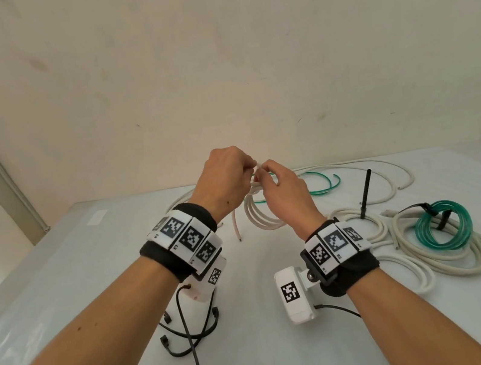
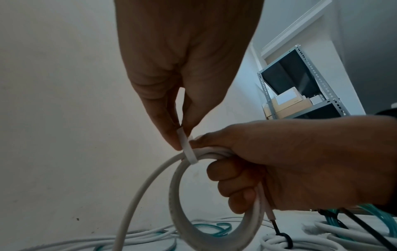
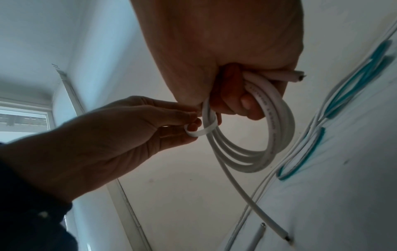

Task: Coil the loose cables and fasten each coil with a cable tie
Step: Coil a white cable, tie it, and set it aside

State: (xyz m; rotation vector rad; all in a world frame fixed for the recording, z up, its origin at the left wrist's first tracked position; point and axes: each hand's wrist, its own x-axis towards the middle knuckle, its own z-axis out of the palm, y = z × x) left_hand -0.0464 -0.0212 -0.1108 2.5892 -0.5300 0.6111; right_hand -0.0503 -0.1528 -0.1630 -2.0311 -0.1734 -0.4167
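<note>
White cable coil [image 1: 262,214] is held up in the air above the worktop [image 1: 88,271], several loops bunched together, one free end hanging down toward the surface. Right hand [image 1: 281,188] grips the bundled loops at the top of the coil, fingers curled round them; a cut cable end sticks out past the fist in the right wrist view. A white cable tie [image 2: 189,147] is wrapped round the bundle just beside the right fist. Left hand [image 1: 225,175] pinches the strap of the tie between thumb and fingertips, touching the coil's top; in the right wrist view the strap curves in a loop from the left fingers round the cables. Whether the tie is locked cannot be told. Both hands meet mid-frame in the head view, over the far middle of the worktop. Behind them on the worktop lie loose white cables [image 1: 390,170] and a loose green cable [image 1: 322,183]. To the right, near the right wrist, a green coil [image 1: 444,228] fastened with a black tie sits on top of coiled white cable [image 1: 410,252]. A black cable tie [image 1: 365,193] sticks upright just beyond that pile. Near edge, under the left wrist, a few black cable ties [image 1: 187,331] lie on the worktop. Both wrists wear black bands with marker tags and cameras. Plain wall [image 1: 212,59] behind.
</note>
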